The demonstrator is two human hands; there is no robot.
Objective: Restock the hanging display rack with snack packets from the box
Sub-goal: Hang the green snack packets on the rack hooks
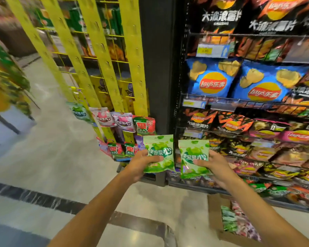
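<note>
My left hand [142,164] grips a green snack packet [160,148] by its lower left side, thumb across the front. My right hand [214,165] holds a second green snack packet [194,154] the same way from the right. Both packets are upright, side by side, in front of the base of the yellow hanging display rack [103,56]. The rack's yellow strips are bare higher up. Low on them hang pink packets [103,118], red and green packets [144,125] and one green packet [78,111]. The cardboard box [215,216] on the floor at lower right holds several more packets.
A black shelf unit [248,86] full of blue, black and pink crisp bags fills the right side. A dark pillar [157,59] stands between it and the rack. Pale tiled floor [52,157] with a dark stripe spreads to the left, with blurred displays at the far left.
</note>
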